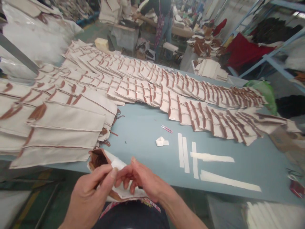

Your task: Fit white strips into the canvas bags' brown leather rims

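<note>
Low in the view, against my body, lies a cream fabric piece with a brown inside (98, 158), its mouth gaping at the upper left. My left hand (89, 192) is closed, thumb and forefinger pinching a short white strip (118, 163) at the edge of that piece. Close beside it on the right, my right hand (145, 179) has its fingers curled over the fabric and the end of the strip. A small dark bit shows under the right palm; what those fingers hold is hidden.
Pink-handled thread snips (167, 128), a folded white strip (162, 141) and several loose white strips (184, 154) lie on the blue-green table (143, 122). Overlapping cream pieces with brown trim (64, 116) cover its left and far sides. A person (163, 25) stands beyond.
</note>
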A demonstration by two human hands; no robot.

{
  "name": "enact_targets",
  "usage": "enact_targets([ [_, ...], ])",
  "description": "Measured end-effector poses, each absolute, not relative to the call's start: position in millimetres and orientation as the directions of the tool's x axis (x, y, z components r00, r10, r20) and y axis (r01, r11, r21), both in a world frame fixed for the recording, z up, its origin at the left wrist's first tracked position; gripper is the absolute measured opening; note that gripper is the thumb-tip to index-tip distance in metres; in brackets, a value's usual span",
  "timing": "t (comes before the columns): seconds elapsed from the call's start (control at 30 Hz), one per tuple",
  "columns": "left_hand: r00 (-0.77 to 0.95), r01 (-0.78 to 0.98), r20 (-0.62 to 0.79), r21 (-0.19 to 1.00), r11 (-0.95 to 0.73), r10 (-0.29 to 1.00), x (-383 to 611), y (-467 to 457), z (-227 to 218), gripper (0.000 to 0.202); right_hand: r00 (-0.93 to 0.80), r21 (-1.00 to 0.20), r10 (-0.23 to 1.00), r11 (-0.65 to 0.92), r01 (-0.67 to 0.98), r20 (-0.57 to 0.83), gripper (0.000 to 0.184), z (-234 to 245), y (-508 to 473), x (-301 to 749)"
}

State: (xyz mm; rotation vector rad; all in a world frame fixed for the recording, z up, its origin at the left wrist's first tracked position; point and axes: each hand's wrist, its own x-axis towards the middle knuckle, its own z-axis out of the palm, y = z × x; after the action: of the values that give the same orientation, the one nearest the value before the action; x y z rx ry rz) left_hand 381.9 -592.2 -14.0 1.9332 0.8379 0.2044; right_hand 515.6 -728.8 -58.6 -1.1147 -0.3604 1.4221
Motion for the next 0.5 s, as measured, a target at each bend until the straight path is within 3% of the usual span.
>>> enact_targets([
  [0.07, 0.767, 0.444, -0.181, 0.842, -0.305, 0.616, 380, -605, -14, 0.031, 0.346, -0.660, 0.817, -0.056, -0.749, -0.462, 0.076, -58, -707, 496],
  [0.13, 0.742, 0.448, -0.155, 0.839, -0.310, 0.652, 374, -615, -17, 0.029, 0.472, -0.600, 0.704, 0.081, -0.796, -0.531, 0.063, -55, -694, 489],
  [0.23, 0.727, 0.440, -0.135, 0.844, -0.306, 0.673, 357, -622, -27, 0.027, 0.503, -0.560, 0.667, 0.154, -0.814, -0.549, 0.058, -46, -687, 492],
  [0.4, 0.759, 0.396, -0.072, 0.840, -0.371, 0.647, 330, -623, -59, 0.023, 0.589, -0.637, 0.644, 0.198, -0.745, -0.488, 0.059, -35, -680, 500],
  [0.5, 0.701, 0.422, -0.079, 0.847, -0.323, 0.709, 315, -628, -79, 0.021, 0.669, -0.728, 0.613, 0.211, -0.652, -0.421, 0.061, -32, -678, 503],
])
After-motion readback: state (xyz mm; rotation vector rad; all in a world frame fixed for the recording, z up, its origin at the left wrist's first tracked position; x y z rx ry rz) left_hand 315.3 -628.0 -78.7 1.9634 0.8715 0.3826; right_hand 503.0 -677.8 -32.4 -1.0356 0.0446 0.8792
